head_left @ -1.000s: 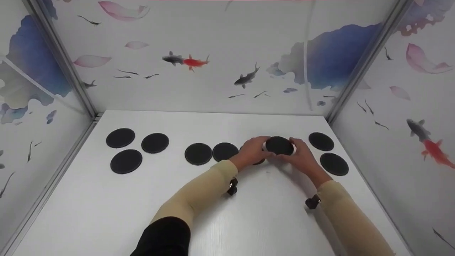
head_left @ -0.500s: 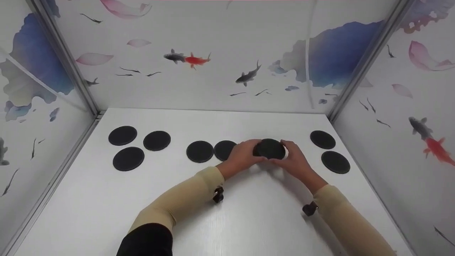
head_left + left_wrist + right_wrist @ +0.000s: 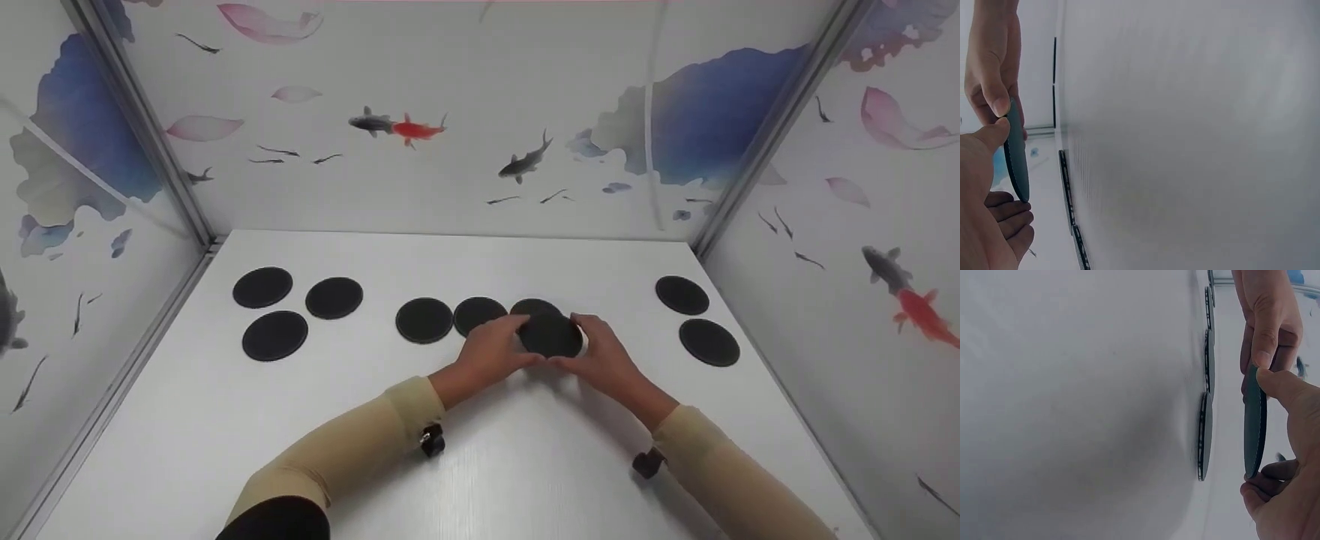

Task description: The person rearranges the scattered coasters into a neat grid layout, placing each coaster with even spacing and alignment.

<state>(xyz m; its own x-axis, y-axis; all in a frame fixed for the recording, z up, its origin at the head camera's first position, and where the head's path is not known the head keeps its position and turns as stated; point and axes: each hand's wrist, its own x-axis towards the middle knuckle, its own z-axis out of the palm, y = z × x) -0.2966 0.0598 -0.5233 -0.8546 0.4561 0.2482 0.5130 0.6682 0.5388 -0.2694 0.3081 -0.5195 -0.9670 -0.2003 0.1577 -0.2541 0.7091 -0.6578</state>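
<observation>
Between both hands is a thin, round black coaster [image 3: 551,335] with a stitched edge. My left hand [image 3: 491,349] holds its left rim, and my right hand [image 3: 604,360] grips the right rim. Both thumbs meet at the near edge, with the other fingers around the sides. The right wrist view has the coaster [image 3: 1255,424] edge-on, raised off the table. Just behind it in the head view, a similar coaster [image 3: 534,306] lies partly covered by the held one. A second coaster [image 3: 480,315] sits beside that, its lower edge hidden by my left hand.
Another black coaster [image 3: 424,320] ends the middle row on the left. Three more, including a coaster [image 3: 274,336], lie at the table's left. On the right are a far coaster [image 3: 682,295] and a nearer coaster [image 3: 709,343]. Printed walls enclose the white table [image 3: 525,465].
Both hands have carried the held coaster left and towards the person. The rightmost coaster of the middle row, earlier mostly hidden behind the left hand, now shows behind the held one.
</observation>
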